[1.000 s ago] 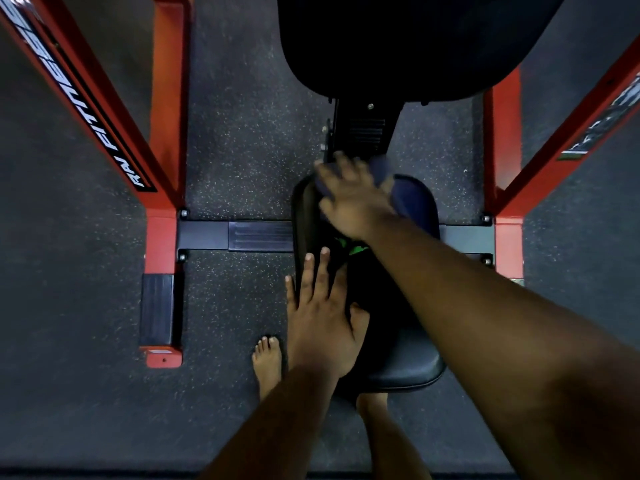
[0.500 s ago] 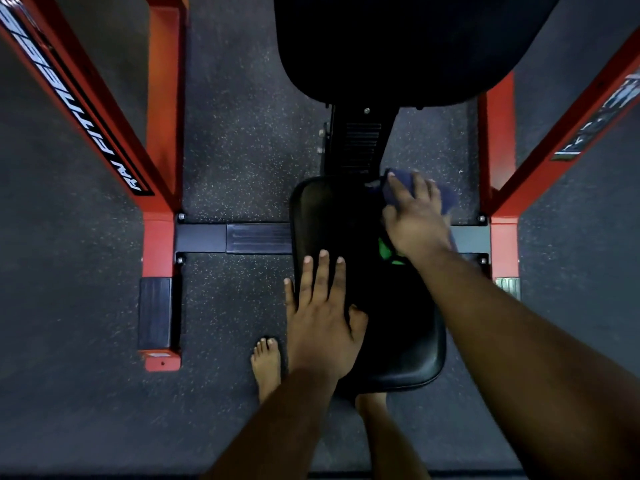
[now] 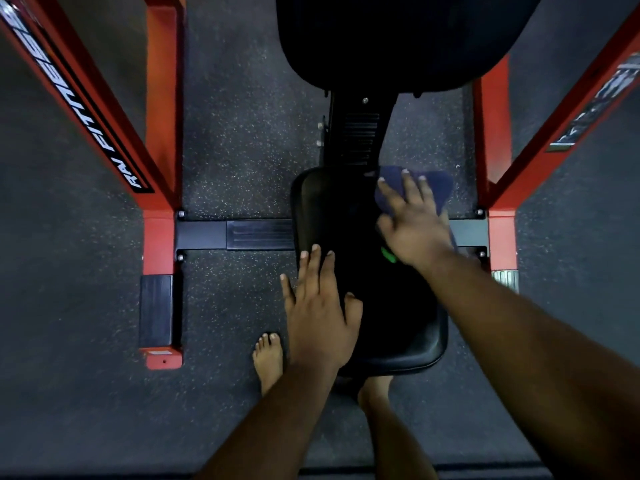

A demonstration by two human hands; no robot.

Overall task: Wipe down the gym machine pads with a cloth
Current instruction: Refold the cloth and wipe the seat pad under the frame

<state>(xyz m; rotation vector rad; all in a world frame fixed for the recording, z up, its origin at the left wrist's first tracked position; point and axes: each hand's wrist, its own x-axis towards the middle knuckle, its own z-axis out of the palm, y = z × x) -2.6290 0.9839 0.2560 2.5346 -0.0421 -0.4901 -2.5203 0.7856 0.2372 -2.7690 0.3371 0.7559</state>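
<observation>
1. The seat pad [image 3: 349,216], the black cushion low in the middle of the frame, served as the landmark; every place below is given from it.
2. The right hand [image 3: 414,225] lay over the seat pad's far right corner with its fingers [image 3: 389,194] spread and fairly straight, pressing down on the blue cloth [image 3: 440,188] rather than gripping it. A flat palm, I judged, kept more of the cloth against the vinyl.
3. The cloth sat under that hand at the far right corner of the seat pad, part of it spilling past the pad's right edge.
4. The left hand [image 3: 320,303] rested flat on the near left part of the seat pad, fingers straight and close together, holding nothing. It probably served to brace the person's lean.
5. A small green mark [image 3: 388,254] showed just beside the right wrist, on the seat pad's right half; what it was could not be told.
6. The back pad [image 3: 398,39] hung beyond the seat pad's far end, with a black post [image 3: 358,133] joining the two.
7. Red frame legs [image 3: 159,133] stood well apart on either side of the seat pad, tied by a black crossbar [image 3: 235,233] passing under it.
8. A bare foot [image 3: 268,358] stood on the speckled floor [image 3: 242,150] just left of the seat pad's near end.
9. By my estimate the seat pad was mid-wipe, its near half not yet reached by the cloth.
</observation>
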